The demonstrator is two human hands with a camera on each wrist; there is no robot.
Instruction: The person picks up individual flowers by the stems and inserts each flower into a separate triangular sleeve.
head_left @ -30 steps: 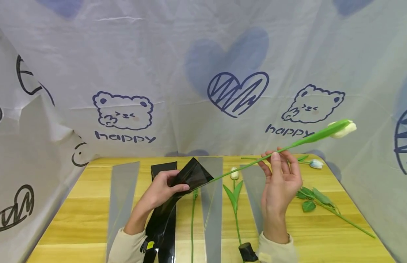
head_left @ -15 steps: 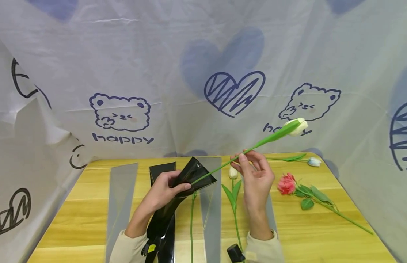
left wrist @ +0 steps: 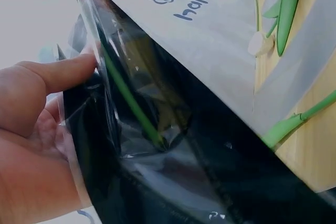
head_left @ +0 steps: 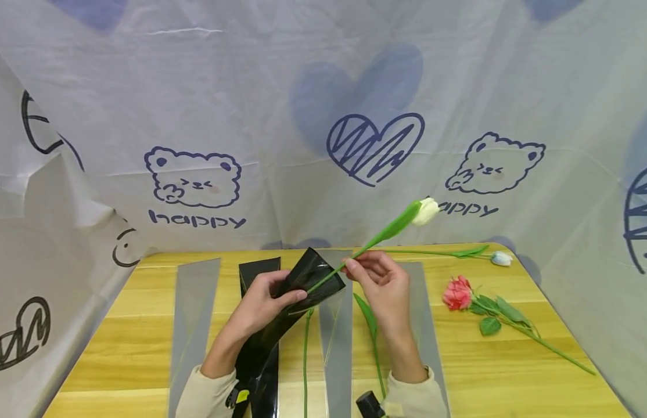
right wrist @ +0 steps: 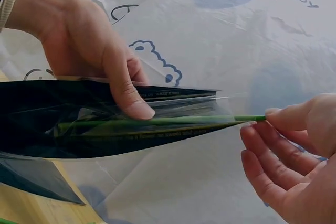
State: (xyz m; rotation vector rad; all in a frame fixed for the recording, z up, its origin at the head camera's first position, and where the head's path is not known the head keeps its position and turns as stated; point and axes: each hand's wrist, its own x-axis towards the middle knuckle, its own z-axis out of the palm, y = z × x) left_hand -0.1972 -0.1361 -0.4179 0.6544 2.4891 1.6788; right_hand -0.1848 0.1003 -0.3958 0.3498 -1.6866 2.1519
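Note:
A black flower sleeve with a clear front is gripped by my left hand, thumb over its front and fingers behind. Inside it runs the green stem of a white tulip, whose lower end shows through the clear film in the left wrist view. My right hand pinches this stem between thumb and forefinger, just outside the sleeve's mouth. The bloom and its leaf point up and right, above the right hand. In the right wrist view the stem lies lengthwise along the sleeve, under the left thumb.
Another black sleeve and several grey translucent sleeves lie on the wooden table. Loose flowers lie around: a pink rose, a pale blue tulip and green stems. A printed cloth hangs behind.
My right hand has moved left and slightly down with the tulip, sliding its stem deeper into the black sleeve. The left hand has stayed nearly still. The pink rose has come into sight.

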